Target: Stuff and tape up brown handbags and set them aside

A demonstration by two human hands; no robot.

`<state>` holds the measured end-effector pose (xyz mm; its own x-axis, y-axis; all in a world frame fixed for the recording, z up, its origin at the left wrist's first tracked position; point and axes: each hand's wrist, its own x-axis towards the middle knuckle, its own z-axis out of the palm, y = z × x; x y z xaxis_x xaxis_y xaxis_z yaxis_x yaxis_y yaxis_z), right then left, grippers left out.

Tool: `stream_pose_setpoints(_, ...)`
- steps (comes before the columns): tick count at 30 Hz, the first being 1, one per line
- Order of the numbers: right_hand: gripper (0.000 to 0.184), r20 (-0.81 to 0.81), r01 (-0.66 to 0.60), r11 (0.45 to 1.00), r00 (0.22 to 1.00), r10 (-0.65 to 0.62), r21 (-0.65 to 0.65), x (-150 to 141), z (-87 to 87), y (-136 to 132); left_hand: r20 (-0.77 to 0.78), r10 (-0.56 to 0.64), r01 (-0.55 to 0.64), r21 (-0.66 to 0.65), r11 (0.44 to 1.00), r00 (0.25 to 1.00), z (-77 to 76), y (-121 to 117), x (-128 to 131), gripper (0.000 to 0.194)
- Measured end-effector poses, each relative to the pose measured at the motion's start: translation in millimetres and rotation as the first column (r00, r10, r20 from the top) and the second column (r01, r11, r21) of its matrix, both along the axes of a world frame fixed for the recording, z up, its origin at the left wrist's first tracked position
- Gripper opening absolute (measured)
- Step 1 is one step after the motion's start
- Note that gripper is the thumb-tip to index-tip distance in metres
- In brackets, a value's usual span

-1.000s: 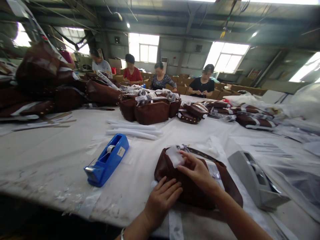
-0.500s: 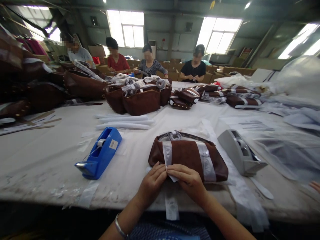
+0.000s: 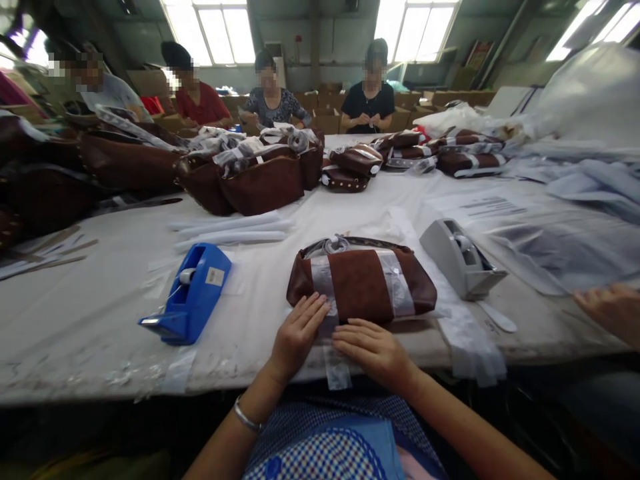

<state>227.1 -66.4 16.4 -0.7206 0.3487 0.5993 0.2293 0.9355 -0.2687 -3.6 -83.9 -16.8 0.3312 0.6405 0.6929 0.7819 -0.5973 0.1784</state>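
Note:
A brown handbag [image 3: 359,283] lies on the white-covered table in front of me, with two pale, shiny strips wrapped around it. My left hand [image 3: 300,330] rests with outstretched fingers on the lower end of the left strip [image 3: 323,275], at the bag's near edge. Just to its right, my right hand [image 3: 373,350] lies flat, fingers extended, along the front of the bag close to the tabletop. Neither hand grips anything. The second strip [image 3: 397,283] crosses the bag's right part. A clear piece of film [image 3: 338,368] hangs near the table edge between my wrists.
A blue tape dispenser [image 3: 193,293] stands at left, a grey one [image 3: 460,260] at right. Rolled white sheets [image 3: 235,230] lie behind. Brown bags [image 3: 265,180] are piled farther back. Another person's hand [image 3: 607,303] reaches in at right; several people work across the table.
My fingertips, earlier together at the left strip's end, have come apart and flattened. The strip's loose white end no longer sticks out. My view has tilted down, and the other person's hand shows more.

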Motion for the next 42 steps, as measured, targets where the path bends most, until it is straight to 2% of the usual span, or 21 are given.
stream_pose_setpoints(2, 0.042, 0.073, 0.005, 0.999, 0.997, -0.002, -0.052, 15, -3.0, -12, -0.009, 0.003, -0.003, -0.006, 1.000, 1.000, -0.5, 0, 0, 0.054)
stream_pose_setpoints(5, 0.066, 0.261, 0.008, 0.994, 0.965, 0.022, -0.112, 30, -11.4, -26, -0.024, 0.003, -0.004, -0.001, 1.000, 1.000, -0.7, 0, 0, 0.056)
stream_pose_setpoints(7, 0.069, 0.319, 0.011, 0.991, 0.947, 0.032, -0.132, 29, -19.0, -30, -0.028, 0.006, -0.006, 0.004, 1.000, 1.000, -0.5, 0, 1, 0.057)
stream_pose_setpoints(12, 0.044, 0.172, 0.035, 0.998, 0.985, -0.025, -0.054, 9, -35.0, -31, -0.042, 0.001, 0.000, 0.007, 1.000, 0.999, 0.1, 0, 1, 0.058)
stream_pose_setpoints(16, 0.030, 0.046, 0.011, 0.999, 0.999, -0.009, -0.035, 2, -37.1, -33, -0.054, 0.003, -0.002, 0.009, 1.000, 0.999, 0.7, 0, 1, 0.060)
stream_pose_setpoints(26, 0.027, -0.068, -0.011, 1.000, 0.998, 0.013, 0.025, 0, -43.1, -50, -0.082, 0.007, -0.002, 0.057, 0.998, 0.997, 1.8, 2, 2, 0.056)
stream_pose_setpoints(29, 0.024, -0.057, -0.072, 0.997, 0.996, 0.071, -0.007, 5, -28.6, -50, -0.104, 0.010, -0.005, 0.049, 0.999, 0.995, 0.6, 0, 2, 0.053)
stream_pose_setpoints(32, 0.044, 0.068, -0.107, 0.994, 0.992, 0.109, -0.039, 4, 6.4, -34, -0.118, 0.007, -0.003, 0.033, 0.999, 0.993, -0.9, -1, 2, 0.048)
stream_pose_setpoints(34, 0.058, 0.161, 0.001, 1.000, 0.987, -0.001, -0.001, -7, 29.7, -11, -0.109, -0.007, 0.012, 0.046, 0.999, 0.994, -1.6, -2, 2, 0.044)
stream_pose_setpoints(36, 0.070, 0.191, 0.154, 0.987, 0.968, -0.162, 0.056, -24, 42.4, 16, -0.100, -0.008, 0.014, 0.059, 0.998, 0.995, -2.1, -2, 2, 0.041)
stream_pose_setpoints(38, 0.076, 0.222, 0.259, 0.963, 0.937, -0.268, 0.070, -42, 41.4, 43, -0.097, 0.000, 0.007, 0.076, 0.997, 0.995, -2.6, -1, 2, 0.038)
stream_pose_setpoints(42, 0.076, 0.316, 0.308, 0.951, 0.899, -0.301, 0.032, -61, 19.4, 75, -0.092, 0.020, -0.011, 0.095, 0.995, 0.996, -4.4, 0, 3, 0.031)
